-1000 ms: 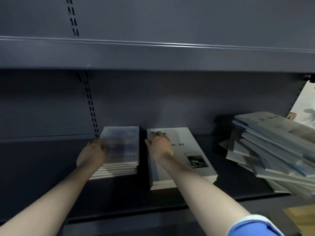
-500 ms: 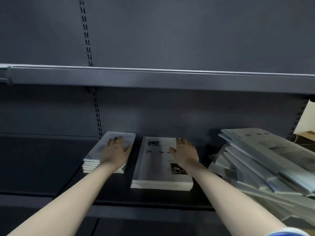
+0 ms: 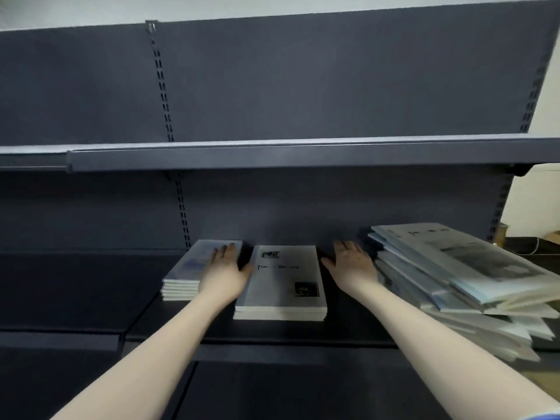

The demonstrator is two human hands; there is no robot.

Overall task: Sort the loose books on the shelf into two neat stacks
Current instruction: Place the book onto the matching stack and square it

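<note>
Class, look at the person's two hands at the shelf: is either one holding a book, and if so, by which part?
Nothing is held. The left hand lies flat over the small stack; the right hand is open beside the white stack.

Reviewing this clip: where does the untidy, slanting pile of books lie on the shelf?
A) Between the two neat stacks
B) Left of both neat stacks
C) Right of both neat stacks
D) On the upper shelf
C: the untidy pile lies right of the right hand, beyond the white-covered stack and the blue-covered stack.
</note>
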